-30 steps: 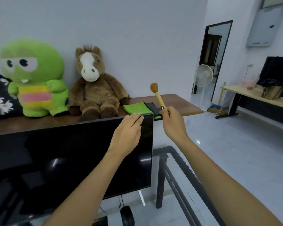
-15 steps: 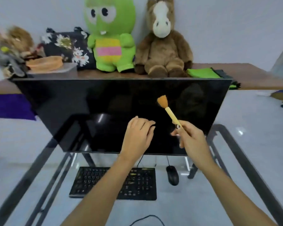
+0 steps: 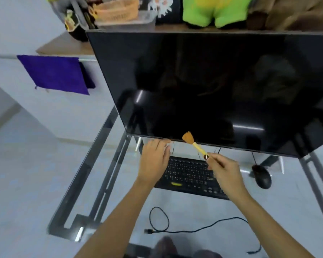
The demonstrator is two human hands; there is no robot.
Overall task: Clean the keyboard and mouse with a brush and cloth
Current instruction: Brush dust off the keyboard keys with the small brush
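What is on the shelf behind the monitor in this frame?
Above the monitor, the shelf holds a green plush toy, a brown plush, a floral black item and an orange basket. The monitor covers whatever lies lower behind it.
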